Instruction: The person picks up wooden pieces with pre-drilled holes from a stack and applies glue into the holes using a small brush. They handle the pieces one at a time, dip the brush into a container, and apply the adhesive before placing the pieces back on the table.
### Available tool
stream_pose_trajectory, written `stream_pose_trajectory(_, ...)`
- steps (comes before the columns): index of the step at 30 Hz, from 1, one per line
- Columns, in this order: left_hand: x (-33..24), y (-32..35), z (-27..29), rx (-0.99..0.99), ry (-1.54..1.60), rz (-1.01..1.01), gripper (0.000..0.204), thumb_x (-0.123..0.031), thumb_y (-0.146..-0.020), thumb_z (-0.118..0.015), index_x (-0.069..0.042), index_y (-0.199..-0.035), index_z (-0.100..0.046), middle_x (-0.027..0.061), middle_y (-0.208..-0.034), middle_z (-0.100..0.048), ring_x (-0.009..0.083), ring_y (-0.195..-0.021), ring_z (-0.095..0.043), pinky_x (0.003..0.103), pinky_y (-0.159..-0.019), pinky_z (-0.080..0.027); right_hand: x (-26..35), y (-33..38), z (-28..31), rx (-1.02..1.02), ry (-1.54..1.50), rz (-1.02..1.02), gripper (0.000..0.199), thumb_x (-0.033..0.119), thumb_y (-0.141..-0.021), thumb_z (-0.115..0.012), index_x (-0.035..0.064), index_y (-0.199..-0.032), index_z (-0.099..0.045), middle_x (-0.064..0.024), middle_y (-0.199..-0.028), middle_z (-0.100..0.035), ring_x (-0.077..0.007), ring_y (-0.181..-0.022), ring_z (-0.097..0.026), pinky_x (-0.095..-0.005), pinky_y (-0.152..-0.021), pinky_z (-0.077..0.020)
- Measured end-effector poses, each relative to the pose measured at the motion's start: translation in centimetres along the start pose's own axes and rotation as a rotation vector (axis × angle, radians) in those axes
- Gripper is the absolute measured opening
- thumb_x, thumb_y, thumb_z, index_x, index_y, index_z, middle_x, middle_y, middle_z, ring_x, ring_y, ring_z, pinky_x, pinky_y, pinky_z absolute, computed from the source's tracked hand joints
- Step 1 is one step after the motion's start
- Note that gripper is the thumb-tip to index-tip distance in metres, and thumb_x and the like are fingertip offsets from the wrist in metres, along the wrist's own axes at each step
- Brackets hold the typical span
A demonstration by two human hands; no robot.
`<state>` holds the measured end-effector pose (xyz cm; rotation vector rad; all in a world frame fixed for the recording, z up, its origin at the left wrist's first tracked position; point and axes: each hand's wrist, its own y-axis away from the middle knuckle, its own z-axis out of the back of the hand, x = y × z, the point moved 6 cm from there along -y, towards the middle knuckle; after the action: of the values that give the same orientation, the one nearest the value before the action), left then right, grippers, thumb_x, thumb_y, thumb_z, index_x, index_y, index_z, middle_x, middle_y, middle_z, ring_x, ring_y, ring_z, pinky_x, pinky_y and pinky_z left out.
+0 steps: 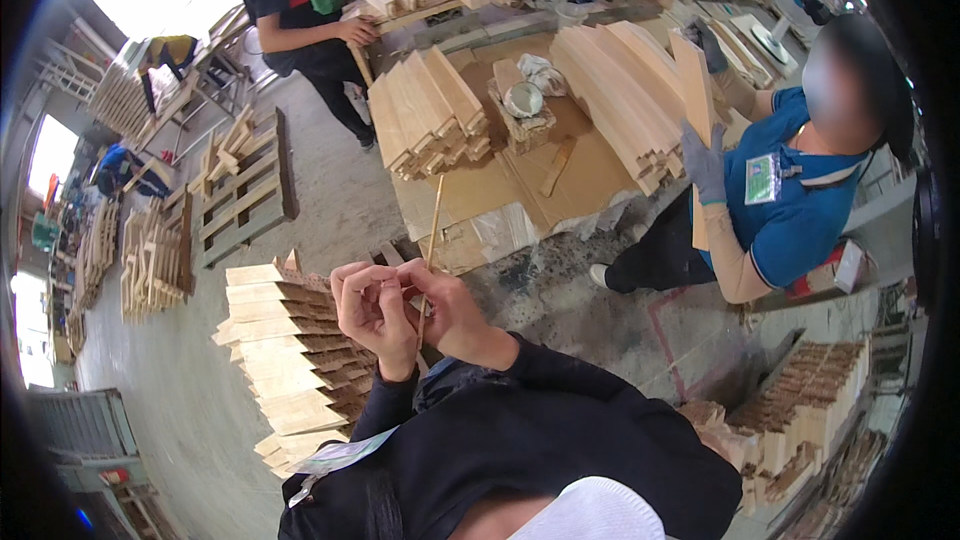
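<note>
My left hand (370,308) and my right hand (452,318) meet in front of my chest, fingertips pinched together. A thin wooden stick (437,215) rises from my right hand, its lower end showing below the fingers. Whatever lies between my left fingertips is hidden or too small to name. Just left of my hands stands a stack of pale wooden boards (285,360). Beyond them is a cardboard-covered table (450,225) bearing more boards (425,110) and an open can (522,100).
At the right, a person in a blue shirt (800,180) and grey gloves holds a board (692,90) upright. Another person (290,25) stands at the far bench. Wooden pallets (245,200) lie on the floor to the left. More boards (800,410) are stacked at the lower right.
</note>
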<state>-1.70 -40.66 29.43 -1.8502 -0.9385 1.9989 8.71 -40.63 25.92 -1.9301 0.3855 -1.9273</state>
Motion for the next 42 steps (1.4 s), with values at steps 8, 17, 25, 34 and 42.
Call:
stream_pose_trajectory(8, 3.2, -3.2, -1.3, 0.054, 0.010, 0.019, 0.007, 0.007, -0.083, -0.056, 0.004, -0.087, -0.060, 0.0060, -0.095, -0.047, 0.0081, -0.073, -0.050, 0.020, -0.063, -0.042, -2.0, -3.4, 0.5, -0.070, 0.008, -0.089, 0.027, 0.006, -0.085, -0.067, 0.0037, -0.109, -0.058, -0.0138, -0.095, -0.064, -0.0252, -0.081, -0.066, -0.0329, -0.069, -0.0527)
stream_pose_trajectory(17, 7.8, -6.7, -1.6, -0.009, 0.066, 0.163, 0.005, 0.003, -0.080, -0.057, 0.002, -0.083, -0.060, 0.0055, -0.087, -0.050, 0.0122, -0.076, -0.046, 0.025, -0.067, -0.037, -5.1, -7.4, -0.6, -0.096, 0.054, -0.115, 0.031, 0.000, -0.081, -0.067, 0.0019, -0.110, -0.058, -0.0145, -0.094, -0.066, -0.0240, -0.082, -0.067, -0.0320, -0.071, -0.0530)
stream_pose_trajectory(25, 10.7, -9.6, -2.3, 0.079, 0.069, 0.154, 0.005, 0.006, -0.083, -0.058, 0.003, -0.086, -0.060, 0.0058, -0.093, -0.050, 0.0080, -0.073, -0.048, 0.019, -0.062, -0.038, -7.3, -10.0, -0.8, -0.103, 0.073, -0.156, 0.032, 0.001, -0.080, -0.068, 0.0020, -0.110, -0.057, -0.0151, -0.094, -0.066, -0.0281, -0.083, -0.067, -0.0351, -0.070, -0.0535)
stream_pose_trajectory(34, 11.6, -10.6, -5.6, 0.099, 0.006, 0.152, 0.005, 0.006, -0.082, -0.058, 0.003, -0.085, -0.060, 0.0062, -0.090, -0.050, 0.0080, -0.072, -0.047, 0.019, -0.060, -0.038, -9.0, -11.9, 2.4, -0.093, 0.031, -0.137, 0.034, 0.003, -0.080, -0.069, 0.0035, -0.112, -0.057, -0.0141, -0.094, -0.066, -0.0250, -0.083, -0.068, -0.0326, -0.069, -0.0535)
stream_pose_trajectory(42, 10.4, -10.8, -9.5, -0.012, -0.107, 0.074, 0.006, 0.007, -0.082, -0.058, 0.004, -0.087, -0.061, 0.0053, -0.090, -0.051, 0.0062, -0.069, -0.047, 0.017, -0.058, -0.037, -8.8, -14.1, 6.5, 0.049, -0.033, -0.069, 0.038, 0.001, -0.079, -0.069, 0.0050, -0.114, -0.057, -0.0122, -0.094, -0.066, -0.0237, -0.079, -0.067, -0.0321, -0.068, -0.0535)
